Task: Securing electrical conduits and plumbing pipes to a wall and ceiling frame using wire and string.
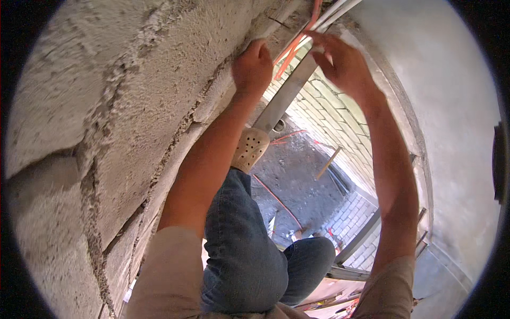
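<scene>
Both my arms reach up to the top of the view. My left hand (252, 68) is closed beside the rough block wall (133, 101); whatever its curled fingers might hold is hidden. Across the gap, my right hand (342, 66) has its index finger stretched out and its thumb apart. Its fingertips are by the orange tubes (291, 57) and white tubes (330, 16); I cannot tell whether they touch. A short dark rod (279, 22) sticks out near the wall above my left hand.
My foot, in a beige perforated clog (249, 148), is at the lower end of a grey beam (289, 87). Far below lies a dark dirt floor (297, 175) with orange tubing and a wooden stick (329, 162). A smooth grey surface (441, 106) rises at right.
</scene>
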A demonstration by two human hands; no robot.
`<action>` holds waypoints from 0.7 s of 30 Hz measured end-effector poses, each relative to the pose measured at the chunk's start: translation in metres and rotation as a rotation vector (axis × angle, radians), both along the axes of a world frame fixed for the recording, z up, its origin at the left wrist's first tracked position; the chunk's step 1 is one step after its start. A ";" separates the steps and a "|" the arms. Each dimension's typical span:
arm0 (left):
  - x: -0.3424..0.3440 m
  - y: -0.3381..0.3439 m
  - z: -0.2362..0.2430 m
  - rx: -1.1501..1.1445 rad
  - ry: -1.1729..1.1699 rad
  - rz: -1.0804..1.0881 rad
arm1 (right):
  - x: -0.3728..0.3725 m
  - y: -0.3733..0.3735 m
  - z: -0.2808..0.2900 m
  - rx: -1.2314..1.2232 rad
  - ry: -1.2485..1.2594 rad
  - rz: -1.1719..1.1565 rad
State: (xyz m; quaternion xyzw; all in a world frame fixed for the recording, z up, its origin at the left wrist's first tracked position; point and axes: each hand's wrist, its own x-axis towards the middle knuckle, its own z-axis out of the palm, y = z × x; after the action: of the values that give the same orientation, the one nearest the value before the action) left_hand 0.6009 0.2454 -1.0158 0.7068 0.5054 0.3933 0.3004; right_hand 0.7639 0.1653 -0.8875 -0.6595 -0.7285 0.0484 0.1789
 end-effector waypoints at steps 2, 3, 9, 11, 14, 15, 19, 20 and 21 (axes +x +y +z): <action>-0.024 -0.009 -0.008 0.032 -0.028 -0.027 | -0.009 -0.043 -0.012 -0.133 0.107 -0.089; -0.034 -0.011 -0.008 0.056 -0.063 -0.054 | -0.014 -0.061 -0.018 -0.217 0.173 -0.136; -0.072 -0.054 0.023 -0.312 -0.004 -0.218 | -0.082 -0.124 -0.094 -0.107 0.450 -0.327; -0.083 -0.074 0.035 -0.658 -0.187 -0.208 | -0.117 -0.122 -0.120 -0.016 0.653 -0.327; -0.105 -0.087 0.055 -0.871 -0.236 -0.231 | -0.130 -0.132 -0.130 -0.462 0.730 -0.217; -0.110 -0.086 0.054 -0.856 -0.193 -0.223 | -0.125 -0.144 -0.142 -0.452 0.741 -0.248; -0.145 -0.073 0.065 -0.906 -0.158 -0.257 | -0.106 -0.222 -0.148 -0.453 0.639 -0.130; -0.154 -0.069 0.073 -0.901 -0.106 -0.286 | -0.100 -0.243 -0.135 -0.512 0.592 -0.086; -0.157 -0.071 0.077 -0.926 -0.078 -0.314 | -0.096 -0.272 -0.125 -0.522 0.616 -0.124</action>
State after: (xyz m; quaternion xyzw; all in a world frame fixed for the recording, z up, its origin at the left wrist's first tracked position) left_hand 0.4441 0.1739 -0.9388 0.5512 0.5030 0.1035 0.6576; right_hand 0.6675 -0.1062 -1.0130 -0.6802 -0.5627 0.4162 0.2179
